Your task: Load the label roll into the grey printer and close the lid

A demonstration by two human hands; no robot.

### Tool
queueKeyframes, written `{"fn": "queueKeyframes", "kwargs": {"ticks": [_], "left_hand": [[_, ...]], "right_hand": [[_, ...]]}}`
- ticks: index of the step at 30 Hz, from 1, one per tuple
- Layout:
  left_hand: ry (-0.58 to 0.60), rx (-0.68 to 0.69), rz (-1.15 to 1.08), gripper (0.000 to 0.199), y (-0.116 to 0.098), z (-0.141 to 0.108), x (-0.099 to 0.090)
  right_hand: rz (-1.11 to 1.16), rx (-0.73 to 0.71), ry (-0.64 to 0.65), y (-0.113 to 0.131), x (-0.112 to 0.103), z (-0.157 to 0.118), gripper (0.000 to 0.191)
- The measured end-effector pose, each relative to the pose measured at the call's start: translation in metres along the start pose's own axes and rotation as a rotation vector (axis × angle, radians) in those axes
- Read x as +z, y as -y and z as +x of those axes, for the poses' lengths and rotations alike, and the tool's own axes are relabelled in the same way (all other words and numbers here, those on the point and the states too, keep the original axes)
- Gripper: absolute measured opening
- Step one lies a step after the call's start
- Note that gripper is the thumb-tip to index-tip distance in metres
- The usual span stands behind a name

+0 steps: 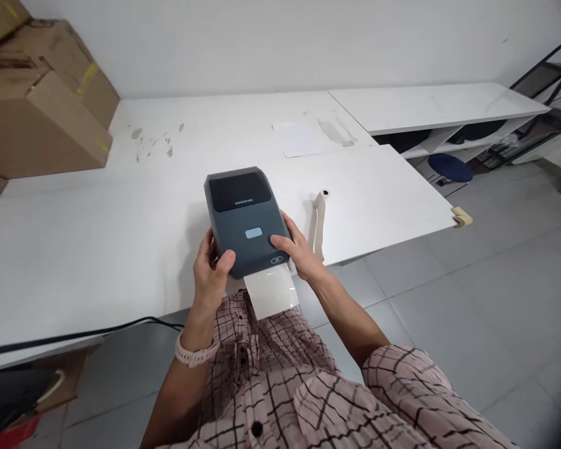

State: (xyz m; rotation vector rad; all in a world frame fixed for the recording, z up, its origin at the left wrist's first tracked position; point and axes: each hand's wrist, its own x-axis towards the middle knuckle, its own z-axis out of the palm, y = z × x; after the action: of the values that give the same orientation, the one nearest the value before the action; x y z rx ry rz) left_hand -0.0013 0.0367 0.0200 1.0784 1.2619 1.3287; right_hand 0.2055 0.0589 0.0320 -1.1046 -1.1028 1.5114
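Note:
A dark grey-blue label printer (247,218) with a black window and a pale blue button is held at the table's front edge. My left hand (211,268) grips its left side, thumb on the top near the front corner. On the right side my right hand (299,248) holds it, thumb resting on top. A wide white label strip (272,292) sticks out of the printer's front and hangs past the table edge. To the right of the printer, a small paper roll (322,198) lies with its strip unrolled toward the edge.
White table (98,243) has peeled patches and a white sheet (299,138) at the back. Cardboard boxes (47,118) are stacked at the left. A black cable (84,330) runs along the front left edge. A blue stool (450,167) stands at the right.

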Motion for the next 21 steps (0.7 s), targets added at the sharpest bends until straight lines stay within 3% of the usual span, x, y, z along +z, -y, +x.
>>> {"fn": "queueKeyframes", "kwargs": {"ticks": [2,3,7,8,11,13,16,21], "left_hand": [[-0.003,0.026,0.052,0.085,0.003,-0.008,0.001],[-0.062,0.062,0.095,0.08,0.007,-0.016,0.003],[-0.575,0.275,0.212,0.038,0.027,-0.065,0.014],[-0.55,0.251,0.197,0.029,0.031,-0.076,0.017],[-0.152,0.006,0.096,0.034,0.03,-0.092,0.027],[0.043,-0.178,-0.042,0.037,0.02,-0.091,0.034],[0.099,-0.324,-0.208,0.047,0.007,-0.087,0.04],[0.096,-0.308,-0.158,0.045,0.014,-0.091,0.033]], "right_hand": [[0.001,0.002,0.006,0.0,0.0,0.0,0.104],[-0.001,0.004,0.015,0.0,0.0,0.0,0.104],[-0.053,-0.01,0.044,-0.003,0.0,-0.001,0.101],[-0.068,-0.018,0.036,-0.004,0.0,-0.001,0.101],[-0.062,-0.029,-0.003,-0.006,0.003,-0.001,0.101],[-0.023,-0.014,-0.013,-0.006,0.005,-0.001,0.101],[-0.006,0.009,0.001,-0.005,0.006,-0.003,0.101],[-0.22,-0.095,-0.068,0.009,0.004,-0.001,0.102]]}}
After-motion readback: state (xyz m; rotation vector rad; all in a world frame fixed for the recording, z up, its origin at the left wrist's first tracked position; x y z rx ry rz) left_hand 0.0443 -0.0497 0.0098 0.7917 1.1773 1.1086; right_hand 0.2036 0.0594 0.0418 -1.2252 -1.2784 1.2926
